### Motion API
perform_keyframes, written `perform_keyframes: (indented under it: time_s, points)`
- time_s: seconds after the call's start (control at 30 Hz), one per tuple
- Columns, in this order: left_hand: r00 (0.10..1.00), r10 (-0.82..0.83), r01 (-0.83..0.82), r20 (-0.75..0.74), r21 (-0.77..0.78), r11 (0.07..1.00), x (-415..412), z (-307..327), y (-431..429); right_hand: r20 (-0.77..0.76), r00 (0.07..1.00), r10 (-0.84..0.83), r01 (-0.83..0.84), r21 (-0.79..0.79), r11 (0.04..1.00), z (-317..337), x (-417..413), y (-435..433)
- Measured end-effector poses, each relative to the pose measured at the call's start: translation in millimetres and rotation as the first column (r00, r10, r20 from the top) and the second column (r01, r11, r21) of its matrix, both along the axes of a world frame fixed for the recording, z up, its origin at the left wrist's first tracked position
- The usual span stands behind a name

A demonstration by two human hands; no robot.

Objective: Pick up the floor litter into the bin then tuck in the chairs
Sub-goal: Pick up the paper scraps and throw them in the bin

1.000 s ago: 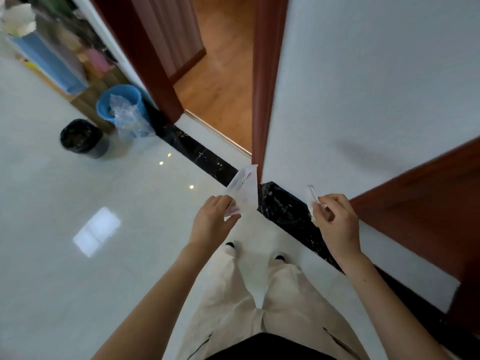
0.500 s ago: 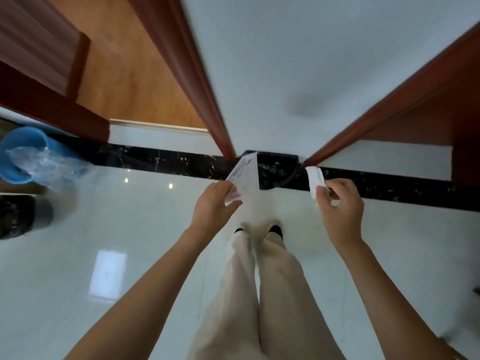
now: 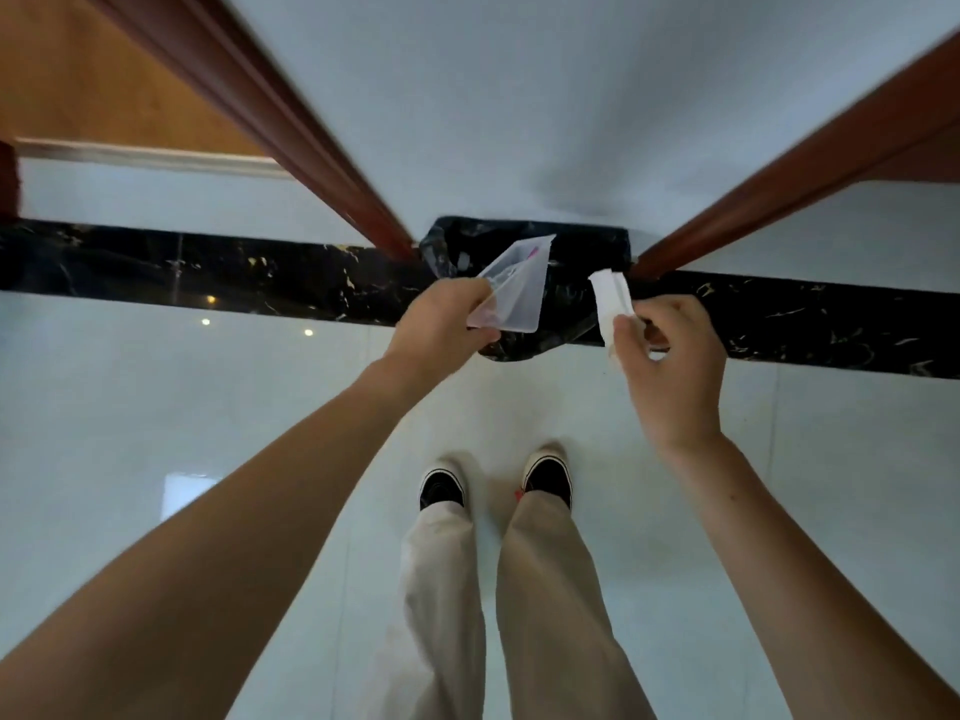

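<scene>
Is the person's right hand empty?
No, the right hand is pinching a folded piece of white paper, while the left hand holds a clear plastic wrapper.

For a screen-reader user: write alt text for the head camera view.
A person standing on a glossy white floor holds a clear plastic wrapper in the left hand and a folded white paper scrap in the right hand, both over a black-lined bin at the wall between two red-brown wooden door frames.
</scene>
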State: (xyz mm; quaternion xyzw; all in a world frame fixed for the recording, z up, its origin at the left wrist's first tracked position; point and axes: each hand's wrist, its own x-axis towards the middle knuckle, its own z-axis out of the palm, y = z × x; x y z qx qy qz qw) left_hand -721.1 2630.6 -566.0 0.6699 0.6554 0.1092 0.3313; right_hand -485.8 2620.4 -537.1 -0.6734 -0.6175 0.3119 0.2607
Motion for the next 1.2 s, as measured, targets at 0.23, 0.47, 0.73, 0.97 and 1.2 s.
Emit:
perform_keyframes:
  time_s: [0.23, 0.47, 0.73, 0.97, 1.2]
  points:
    - [0.967, -0.239, 0.249, -0.091, 0.125, 0.960, 2.7, -86.1, 23.8, 0.032, 0.998, 0.048, -0.049, 0.009, 0.999, -81.0, 6.5, 23.6]
    - [0.944, -0.273, 0.309, -0.186, 0.208, 0.928, 3.8, -113.6, 40.1, 0.029, 0.999, 0.037, -0.036, -0.024, 0.999, -102.2, 6.6, 30.5]
    - [0.986, 0.081, -0.030, -0.144, 0.326, 0.945, -11.6, -105.3, 11.7, 0.071, 0.981, 0.178, -0.180, 0.016, 0.984, -99.0, -13.6, 43.0]
    - [0.975, 0.108, -0.056, -0.192, 0.259, 0.964, -21.8, -136.0, -5.0, 0.089, 0.970, 0.227, -0.229, 0.006, 0.973, -141.7, -35.2, 60.3]
    - [0.976, 0.149, -0.107, -0.161, 0.242, 0.964, -24.8, -160.7, -16.5, 0.179, 0.930, 0.321, -0.320, -0.032, 0.947, -173.9, -30.5, 54.5]
